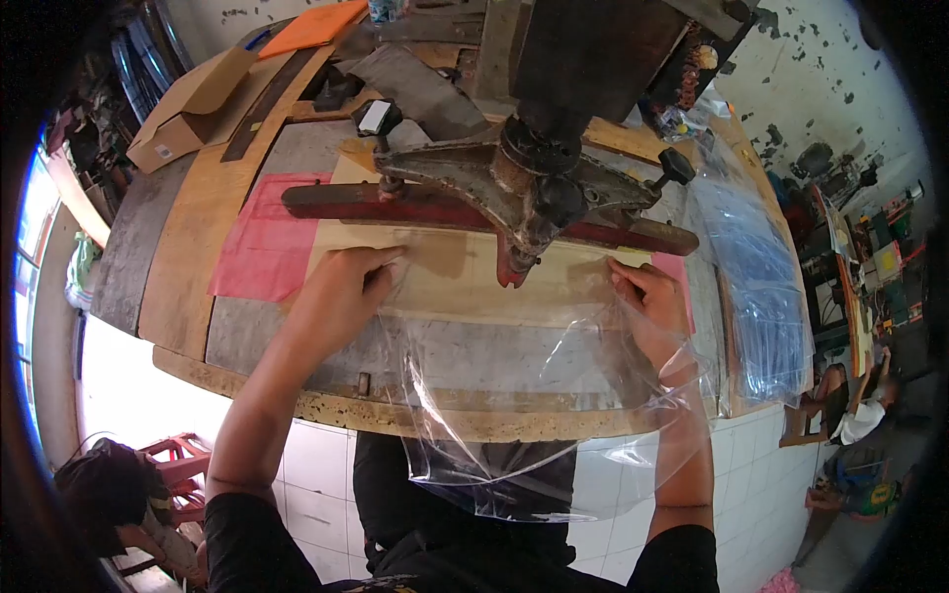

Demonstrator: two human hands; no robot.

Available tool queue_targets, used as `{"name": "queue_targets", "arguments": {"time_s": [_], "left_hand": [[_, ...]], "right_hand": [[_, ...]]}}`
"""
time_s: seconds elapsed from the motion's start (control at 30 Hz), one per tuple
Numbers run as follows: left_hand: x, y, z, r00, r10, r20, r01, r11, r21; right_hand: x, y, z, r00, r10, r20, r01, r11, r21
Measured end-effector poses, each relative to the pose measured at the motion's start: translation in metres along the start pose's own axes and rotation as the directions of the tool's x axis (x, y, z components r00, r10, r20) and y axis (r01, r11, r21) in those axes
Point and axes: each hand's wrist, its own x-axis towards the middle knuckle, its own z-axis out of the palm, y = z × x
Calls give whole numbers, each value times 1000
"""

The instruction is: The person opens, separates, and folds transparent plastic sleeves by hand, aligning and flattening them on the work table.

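Observation:
A clear plastic sheet hangs from the work surface over the table's front edge, down to my lap. Its left upper edge is pinched between the thumb and fingers of my left hand. My right hand grips the opposite upper edge, with the film draped over that wrist. Beneath the sheet's far part lies a cream-coloured backing, and pink film shows at its left. Just beyond my fingertips is the long red-sided bar of a press, carried by a dark metal bracket.
On the right of the table lies a stack of clear plastic pieces. A cardboard box and an orange sheet are at the back left. Other people sit at the lower left and at the far right.

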Motion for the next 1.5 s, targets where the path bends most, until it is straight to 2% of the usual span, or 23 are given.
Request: {"name": "queue_targets", "arguments": {"time_s": [0.1, 0.17, 0.3, 0.4, 0.5, 0.6, 0.7, 0.9, 1.0, 1.3, 1.37, 1.5], "left_hand": [[-1, 5, -2, 999, -45, 13, 44, 999, 18], [-2, 5, -1, 1000, -22, -2, 22, 999, 24], [-2, -1, 4, 999, 13, -37, -12, 1000, 26], [-5, 2, 4, 996, 46, -80, -43, 998, 43], [-7, 4, 4, 995, 13, -94, -9, 999, 45], [-5, 0, 6, 995, -12, -94, 12, 1000, -3], [-4, -3, 7, 988, 60, -139, -56, 998, 31], [-4, -4, 7, 992, 68, -106, -66, 998, 20], [-5, -1, 5, 999, -3, -54, 3, 1000, 13], [-5, -3, 7, 993, 67, -98, -62, 997, 48], [-5, 4, 3, 999, 9, -53, -9, 1000, 4], [-2, -5, 9, 993, 66, -95, -65, 998, 16]], "right_hand": [[-1, -7, -1, 999, 39, -4, -39, 999, 13], [-1, -10, -2, 997, 78, 18, -78, 997, 19], [-2, -5, 2, 999, 32, -14, -32, 999, -21], [-2, 0, 6, 999, 24, -40, -22, 997, 67], [-1, -1, 3, 1000, 2, -12, -3, 998, -69], [0, 0, 5, 999, 27, -23, -29, 998, -60], [0, -3, 5, 999, -3, -35, 2, 999, -33], [0, -1, 6, 999, 4, -36, -4, 1000, -10], [1, 0, 6, 999, -5, -35, 4, 1000, -13], [1, 10, 7, 998, -33, -46, 30, 997, -72], [1, 15, 7, 999, -18, -36, 14, 995, -103], [3, 28, 15, 985, -136, -108, 130, 990, -58]]}}
